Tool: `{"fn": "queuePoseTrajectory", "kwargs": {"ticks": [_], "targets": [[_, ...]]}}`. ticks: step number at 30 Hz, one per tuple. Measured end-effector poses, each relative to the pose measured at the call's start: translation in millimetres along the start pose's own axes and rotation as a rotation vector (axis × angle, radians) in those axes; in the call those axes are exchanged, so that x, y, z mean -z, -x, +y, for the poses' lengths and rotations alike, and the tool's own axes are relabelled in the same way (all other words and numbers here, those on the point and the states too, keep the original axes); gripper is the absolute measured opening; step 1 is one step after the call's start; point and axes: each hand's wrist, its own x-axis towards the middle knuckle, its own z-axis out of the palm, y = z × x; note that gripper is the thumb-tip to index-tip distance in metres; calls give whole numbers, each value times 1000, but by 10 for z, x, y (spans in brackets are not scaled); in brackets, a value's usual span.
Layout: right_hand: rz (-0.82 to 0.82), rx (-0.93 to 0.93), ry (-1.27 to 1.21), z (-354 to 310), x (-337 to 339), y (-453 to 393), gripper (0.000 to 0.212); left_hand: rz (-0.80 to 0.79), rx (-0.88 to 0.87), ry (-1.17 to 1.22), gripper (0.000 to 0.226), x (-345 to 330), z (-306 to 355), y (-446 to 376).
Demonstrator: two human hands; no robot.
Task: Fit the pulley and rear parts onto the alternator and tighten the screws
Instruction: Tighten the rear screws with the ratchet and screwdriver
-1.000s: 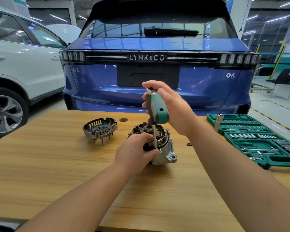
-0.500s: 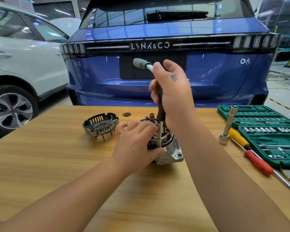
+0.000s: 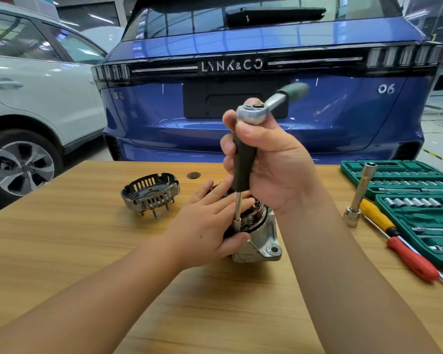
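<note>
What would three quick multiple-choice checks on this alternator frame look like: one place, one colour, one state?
1. Where does the slotted metal rear cover lie?
A. On the wooden table, left of the alternator
B. Inside the green socket case
C. Under the right hand

2. What colour is the grip on the silver ratchet handle?
A. Red
B. Green
C. Yellow

3. What is the right hand doing?
A. Resting flat on the table
B. Hanging idle
C. Gripping the black-handled driver shaft under the ratchet head

Answers:
1 A: the cover sits apart on the bare wood, left of the silver alternator body, which the left hand steadies.
2 B: the blurred handle end is green.
3 C: fingers and thumb curl round the black handle, with the shaft standing down into the alternator.
</note>
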Motion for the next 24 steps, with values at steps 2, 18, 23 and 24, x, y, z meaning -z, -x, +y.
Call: {"fn": "queuePoseTrajectory", "kwargs": {"ticks": [2, 18, 23, 24], "targets": [[-2, 108, 53, 38, -52, -10, 30, 25, 9, 35, 60, -44, 8, -2], [105, 151, 189, -36, -54, 27, 46, 207, 33, 26, 46, -131, 156, -37], [427, 179, 396, -50, -56, 6, 18, 234, 37, 43, 43, -156, 168, -30], [355, 134, 299, -70, -38, 12, 16, 254, 32, 47, 44, -160, 166, -35]]}}
